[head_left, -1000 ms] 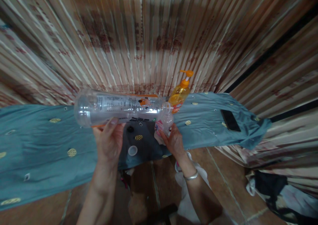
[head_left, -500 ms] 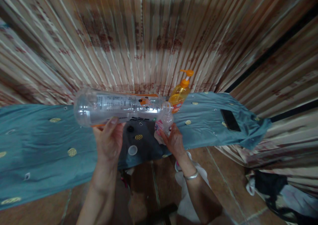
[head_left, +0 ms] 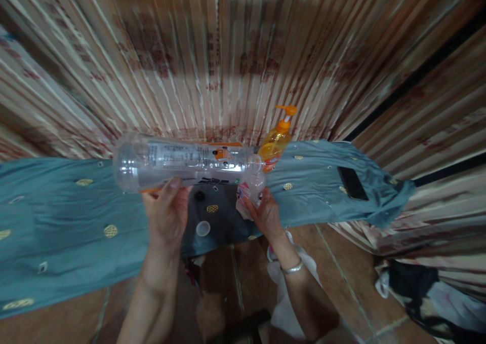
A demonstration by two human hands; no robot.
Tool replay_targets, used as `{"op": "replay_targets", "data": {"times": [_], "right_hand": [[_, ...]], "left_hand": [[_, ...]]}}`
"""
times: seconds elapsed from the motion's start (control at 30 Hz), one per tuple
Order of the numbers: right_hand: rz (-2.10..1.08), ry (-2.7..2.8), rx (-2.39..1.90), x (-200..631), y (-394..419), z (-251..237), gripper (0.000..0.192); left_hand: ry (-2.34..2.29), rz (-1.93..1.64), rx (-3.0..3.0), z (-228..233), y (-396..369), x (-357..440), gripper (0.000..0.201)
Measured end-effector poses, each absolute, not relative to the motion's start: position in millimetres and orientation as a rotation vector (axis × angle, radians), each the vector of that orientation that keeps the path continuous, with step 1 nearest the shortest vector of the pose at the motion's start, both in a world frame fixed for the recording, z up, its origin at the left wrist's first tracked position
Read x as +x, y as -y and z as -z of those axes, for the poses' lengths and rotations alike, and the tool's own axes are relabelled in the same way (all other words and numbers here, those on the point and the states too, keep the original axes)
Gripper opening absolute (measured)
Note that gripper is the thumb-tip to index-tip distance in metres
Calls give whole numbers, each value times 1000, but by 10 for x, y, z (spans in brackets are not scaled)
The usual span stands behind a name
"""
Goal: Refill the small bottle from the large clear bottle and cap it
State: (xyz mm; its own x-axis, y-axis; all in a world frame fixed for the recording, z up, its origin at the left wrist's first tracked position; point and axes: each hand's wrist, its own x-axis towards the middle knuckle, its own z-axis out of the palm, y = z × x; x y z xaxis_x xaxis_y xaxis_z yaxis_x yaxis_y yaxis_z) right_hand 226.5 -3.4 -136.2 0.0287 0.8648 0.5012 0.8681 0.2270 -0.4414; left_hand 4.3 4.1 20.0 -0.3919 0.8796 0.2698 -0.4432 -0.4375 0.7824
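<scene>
A large clear plastic bottle [head_left: 178, 161] with printed text and an orange cartoon lies sideways in the air, its neck toward the right. My left hand [head_left: 167, 207] grips it from below near its wide base. A small clear bottle [head_left: 251, 189] with a pink label is in my right hand [head_left: 268, 215], tilted, its top up against the large bottle's mouth. Whether liquid passes between them I cannot tell. Below, on the cloth, are a round whitish cap [head_left: 203, 228] and a small black cap [head_left: 199, 196].
An orange pump bottle [head_left: 275, 144] stands just behind the small bottle. A black phone [head_left: 353, 183] lies on the teal cloth [head_left: 68, 212] to the right. Pleated curtains [head_left: 212, 55] hang behind and at the right. Dark and light fabric [head_left: 425, 293] lies at lower right.
Both hands and the two bottles hold almost the same place. The view has shifted very slightly; nothing has been taken up or let go.
</scene>
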Motion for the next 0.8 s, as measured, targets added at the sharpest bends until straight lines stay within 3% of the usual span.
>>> {"op": "replay_targets", "data": {"times": [0.8], "right_hand": [[19,1748,-1606,2263,21,1407,54]], "left_hand": [[-781,-1941,866,-200,-39,52,51]]}}
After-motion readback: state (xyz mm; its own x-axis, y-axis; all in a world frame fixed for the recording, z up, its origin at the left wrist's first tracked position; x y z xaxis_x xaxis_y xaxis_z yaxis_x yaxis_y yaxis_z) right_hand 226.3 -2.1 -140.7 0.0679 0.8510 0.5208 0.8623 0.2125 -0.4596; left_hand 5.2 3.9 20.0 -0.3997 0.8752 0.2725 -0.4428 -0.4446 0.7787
